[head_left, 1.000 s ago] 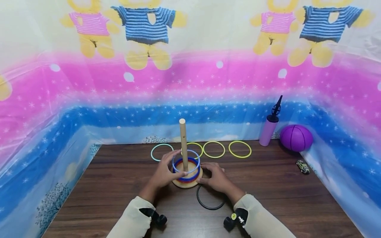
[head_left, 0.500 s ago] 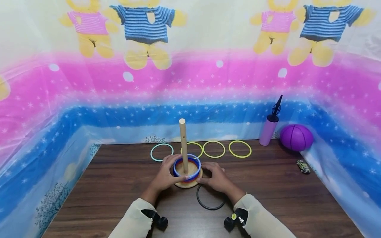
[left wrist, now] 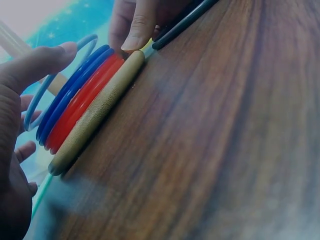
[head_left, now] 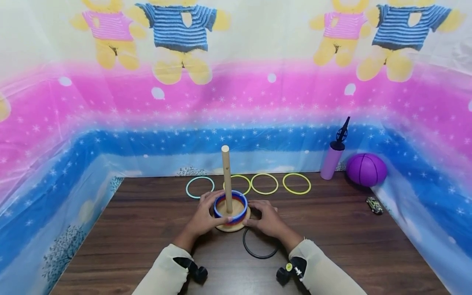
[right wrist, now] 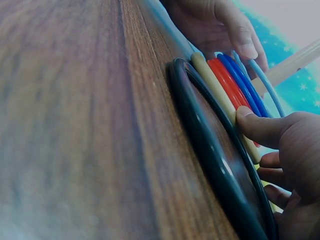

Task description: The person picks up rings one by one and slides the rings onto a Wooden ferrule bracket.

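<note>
A wooden peg [head_left: 227,180] rises from a round wooden base [left wrist: 97,120] on the table. Red rings [right wrist: 227,82] and blue rings [right wrist: 250,90] are stacked around its foot. My left hand [head_left: 205,215] holds a light blue ring [left wrist: 32,107] between thumb and fingers. This ring encircles the peg just over the blue ones, slightly tilted in the left wrist view. My right hand [head_left: 268,221] grips the stand's right side, its thumb on the red rings by the base and its fingers behind. A black ring [right wrist: 207,152] lies flat beside the base, near my right wrist.
Behind the stand lie a turquoise ring [head_left: 187,189] and several yellow rings, including one yellow ring [head_left: 309,186] at the right. A purple hand pump [head_left: 330,164], a purple ball [head_left: 366,170] and a toy car [head_left: 374,205] stand at the table's right rear, before a patterned curtain [head_left: 236,98].
My left hand has brought the light blue ring down the peg, from above the stack to its top. My right hand has stayed on the stand.
</note>
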Motion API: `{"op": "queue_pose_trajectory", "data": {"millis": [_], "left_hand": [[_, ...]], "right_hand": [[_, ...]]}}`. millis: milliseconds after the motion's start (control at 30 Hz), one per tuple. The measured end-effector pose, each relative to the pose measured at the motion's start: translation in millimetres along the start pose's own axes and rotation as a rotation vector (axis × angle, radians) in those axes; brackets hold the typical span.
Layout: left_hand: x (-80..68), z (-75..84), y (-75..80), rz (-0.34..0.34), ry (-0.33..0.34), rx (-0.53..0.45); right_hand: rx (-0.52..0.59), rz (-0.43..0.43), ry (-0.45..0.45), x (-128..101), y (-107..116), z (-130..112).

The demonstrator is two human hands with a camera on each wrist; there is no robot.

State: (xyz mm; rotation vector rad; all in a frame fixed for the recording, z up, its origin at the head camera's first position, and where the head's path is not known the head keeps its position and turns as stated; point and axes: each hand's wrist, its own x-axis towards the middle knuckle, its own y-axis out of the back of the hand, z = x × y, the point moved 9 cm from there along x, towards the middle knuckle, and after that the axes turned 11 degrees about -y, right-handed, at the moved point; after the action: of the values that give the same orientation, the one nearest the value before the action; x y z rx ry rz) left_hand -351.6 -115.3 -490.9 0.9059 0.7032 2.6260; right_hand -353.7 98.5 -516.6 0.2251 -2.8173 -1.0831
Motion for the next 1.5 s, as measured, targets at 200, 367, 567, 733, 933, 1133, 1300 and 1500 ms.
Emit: {"op": "queue_pose_trajectory", "data": {"millis": [200,367,567,733,933,1133,1300,1500], "left_hand": [[1.2,-3.1,0.3,-0.014,0.022,-0.004],[-0.4,-3.3,-0.6,-0.032,0.058,-0.010],[-0.4,-2.5,-2.5,-0.043,0.060,-0.003],[-1.5,-5.1,-4.4,-0.053,0.076,0.002],[-2.8,-8.8,-6.1,-0.060,0.079,0.002],[-3.2,-9.2,-6.3,-0.059,0.071,0.001],[-3.8,-8.6,-6.5,-0.063,0.065,0.001],[-4.5,-9.5,-7.1,-0.067,0.071,0.003]], "right_hand": [[0.019,-0.001,0.018,2.0,2.0,-3.8],[-0.001,-0.009,0.012,1.8,0.1,-2.0],[0.020,-0.007,0.008,0.5,1.9,-3.5],[0.017,-0.006,0.008,0.7,2.2,-3.2],[0.004,-0.010,0.006,0.9,0.8,0.0],[0.000,-0.016,0.009,0.0,0.7,0.0],[-0.009,-0.020,0.005,0.0,-0.6,1.8],[-0.002,-0.028,0.002,-0.4,-1.1,2.3]]}}
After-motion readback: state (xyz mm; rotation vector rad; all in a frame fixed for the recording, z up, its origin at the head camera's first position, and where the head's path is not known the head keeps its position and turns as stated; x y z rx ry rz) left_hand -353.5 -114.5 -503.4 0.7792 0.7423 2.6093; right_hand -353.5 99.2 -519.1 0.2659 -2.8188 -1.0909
